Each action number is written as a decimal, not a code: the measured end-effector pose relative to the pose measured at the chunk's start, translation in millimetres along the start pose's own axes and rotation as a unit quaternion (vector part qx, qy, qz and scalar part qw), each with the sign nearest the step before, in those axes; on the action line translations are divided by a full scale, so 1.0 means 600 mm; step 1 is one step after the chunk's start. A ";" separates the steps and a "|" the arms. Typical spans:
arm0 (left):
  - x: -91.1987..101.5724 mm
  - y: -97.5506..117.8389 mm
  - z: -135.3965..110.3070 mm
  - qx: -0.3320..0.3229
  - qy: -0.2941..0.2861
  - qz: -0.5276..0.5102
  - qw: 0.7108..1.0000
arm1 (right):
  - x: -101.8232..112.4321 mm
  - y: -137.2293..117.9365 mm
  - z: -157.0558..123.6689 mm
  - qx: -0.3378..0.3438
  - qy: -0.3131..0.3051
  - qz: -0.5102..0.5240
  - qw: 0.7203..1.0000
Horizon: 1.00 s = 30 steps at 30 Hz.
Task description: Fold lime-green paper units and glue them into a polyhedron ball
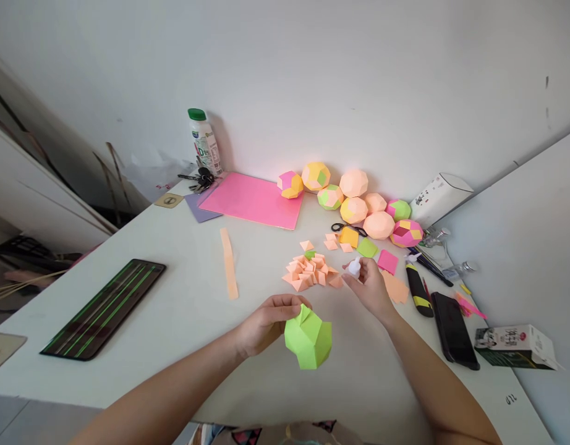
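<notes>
My left hand (pixel 271 321) is closed on a lime-green paper polyhedron (pixel 309 340), pinching it at its upper left above the near part of the table. The ball is built from flat folded faces, and a small flap stands up near my fingertips. In my right hand (pixel 371 287) is a small white bottle (pixel 354 267), gripped between thumb and fingers; its lower part is hidden. Just left of this hand lies a heap of folded peach paper pieces (pixel 308 272), with a green piece (pixel 310 254) among them.
Several finished paper balls (pixel 353 210) sit along the wall, beside scissors (pixel 348 229) and small coloured squares (pixel 367 248). A pink sheet (pixel 252 199), a peach strip (pixel 229 262) and a dark glossy panel (pixel 104 309) lie leftward. A utility knife (pixel 419 290), phone (pixel 454 330) and carton (pixel 517 347) lie rightward.
</notes>
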<state>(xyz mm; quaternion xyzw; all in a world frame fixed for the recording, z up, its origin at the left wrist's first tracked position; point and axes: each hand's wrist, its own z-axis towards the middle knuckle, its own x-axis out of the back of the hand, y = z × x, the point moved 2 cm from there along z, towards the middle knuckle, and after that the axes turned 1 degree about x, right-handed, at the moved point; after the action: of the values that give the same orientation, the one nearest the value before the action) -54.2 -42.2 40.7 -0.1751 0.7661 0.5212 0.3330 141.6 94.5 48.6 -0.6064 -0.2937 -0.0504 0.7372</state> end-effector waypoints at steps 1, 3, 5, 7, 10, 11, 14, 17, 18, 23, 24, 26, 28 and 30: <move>0.000 0.000 0.000 -0.008 -0.004 0.001 1.000 | -0.004 0.013 0.007 -0.016 0.008 0.018 1.000; 0.001 0.001 -0.001 -0.020 -0.010 0.005 1.000 | -0.009 0.030 0.016 -0.041 0.018 0.045 0.998; 0.002 0.001 0.000 -0.026 -0.013 0.009 1.000 | -0.010 0.034 0.018 -0.048 0.021 0.055 0.997; 0.003 0.000 0.000 -0.031 -0.014 0.011 0.999 | -0.008 0.029 0.016 -0.048 0.018 0.044 0.998; 0.005 0.000 0.001 -0.036 -0.013 0.010 0.999 | -0.001 0.018 0.012 -0.057 0.010 0.008 0.998; 0.005 -0.001 0.001 -0.038 -0.011 0.009 0.999 | 0.001 0.016 0.012 -0.059 0.014 0.000 0.998; 0.006 -0.001 0.001 -0.038 -0.006 0.007 0.999 | 0.012 0.015 0.015 -0.051 0.056 -0.009 0.997; 0.005 0.000 0.002 -0.037 -0.002 0.006 0.999 | 0.019 0.023 0.022 -0.059 0.093 -0.023 0.994; 0.004 0.000 0.003 -0.037 -0.001 0.006 0.999 | 0.020 0.026 0.024 -0.068 0.093 -0.033 0.993; 0.004 0.000 0.004 -0.034 0.003 0.010 0.999 | 0.013 0.041 0.031 -0.070 0.072 -0.046 0.994; 0.005 0.000 0.004 -0.034 0.005 0.012 0.999 | 0.012 0.043 0.032 -0.065 0.067 -0.042 0.995; 0.007 -0.001 0.004 -0.034 0.007 0.016 0.999 | 0.014 0.046 0.033 -0.058 0.056 -0.043 0.996; 0.009 -0.001 0.004 -0.037 0.006 0.016 0.999 | 0.024 0.040 0.029 -0.055 0.045 -0.075 0.995; 0.010 -0.001 0.004 -0.040 0.000 0.014 0.999 | 0.041 0.021 0.017 -0.046 0.037 -0.149 0.987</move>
<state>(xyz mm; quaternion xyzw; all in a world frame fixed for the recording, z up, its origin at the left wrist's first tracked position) -57.1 -40.1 35.7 -0.1777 0.7471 0.5560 0.3180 163.3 114.3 51.1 -0.5865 -0.3508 -0.1954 0.7034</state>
